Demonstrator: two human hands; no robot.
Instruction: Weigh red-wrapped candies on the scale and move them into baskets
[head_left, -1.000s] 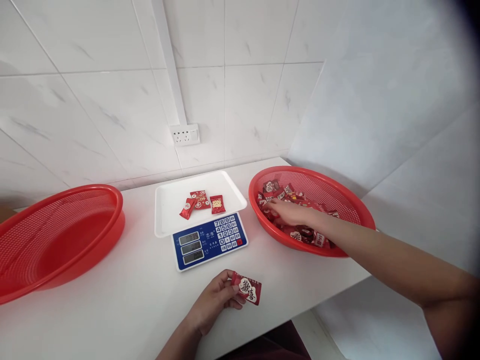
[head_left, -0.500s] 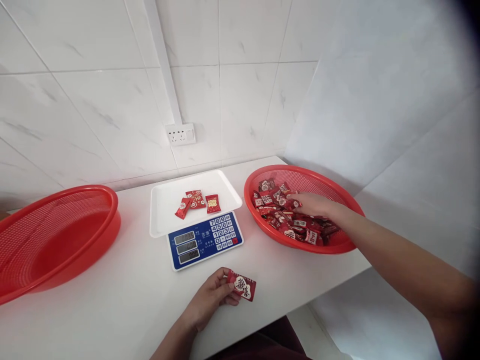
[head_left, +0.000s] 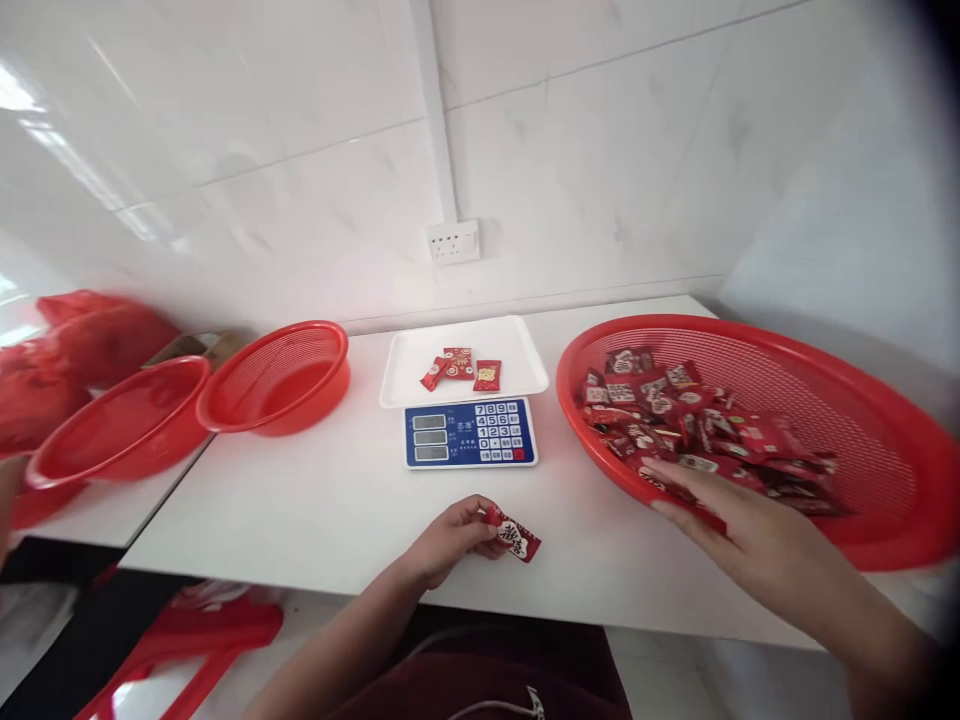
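Observation:
Near the table's front edge, my left hand (head_left: 461,540) pinches a red candy packet (head_left: 517,538) with white lettering. My right hand (head_left: 739,515) is at the near rim of a red plastic basket (head_left: 892,395), fingers stretched out and apart, with the rim between them; no packet shows in it. Inside the basket lies a pile of small red wrapped candies (head_left: 656,395), mostly toward its left side. A blue and white scale (head_left: 465,452) stands between my hands and the wall. On its white tray (head_left: 412,360) rest three red packets (head_left: 459,363).
Two more red baskets, one nearer (head_left: 311,405) and one further left (head_left: 161,440), stand at left. Red bags (head_left: 105,335) are beyond them. A red stool (head_left: 217,635) is below the table. A wall socket (head_left: 453,242) is behind the scale. Something skin-coloured is cut off at the left edge.
My view has swung left, showing more baskets and bags. My right hand has drawn back from the candy pile to the basket's near rim. The left hand still holds its packet.

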